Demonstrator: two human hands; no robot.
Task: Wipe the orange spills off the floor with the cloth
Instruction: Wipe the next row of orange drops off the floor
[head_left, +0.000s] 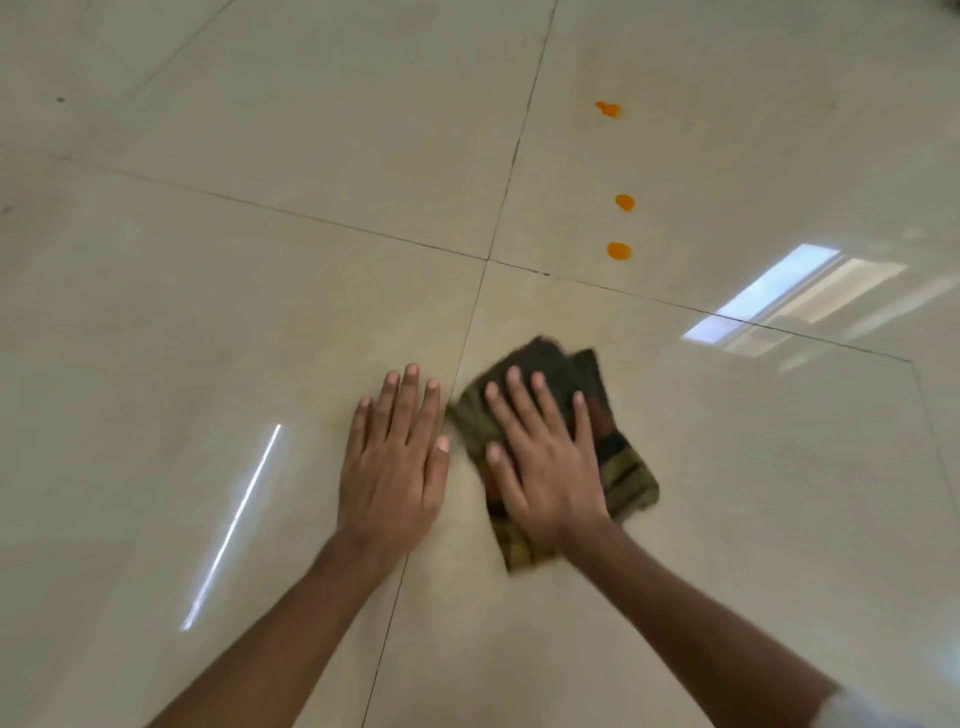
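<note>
Left hand (392, 462): flat on bare floor (208, 312), fingers spread, holding nothing; likely bracing.

Right hand (543, 457): just beside left, palm down, fingers splayed, pressing on cloth (618, 457).

Cloth: dark, patterned, folded, under right palm, edges blurred. Soft, light, limp; should slide easily on glossy tile. Best held by flat palm pressure at middle, else folds may bunch.

Orange spills: three, ahead of right fingertips, well apart from cloth – nearest (619, 251), middle (625, 202), farthest (609, 109). None wiped yet.

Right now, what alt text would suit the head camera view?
A right hand presses a dark folded cloth flat on glossy tiles, the left hand flat on the floor beside it; three orange spills lie beyond.
</note>
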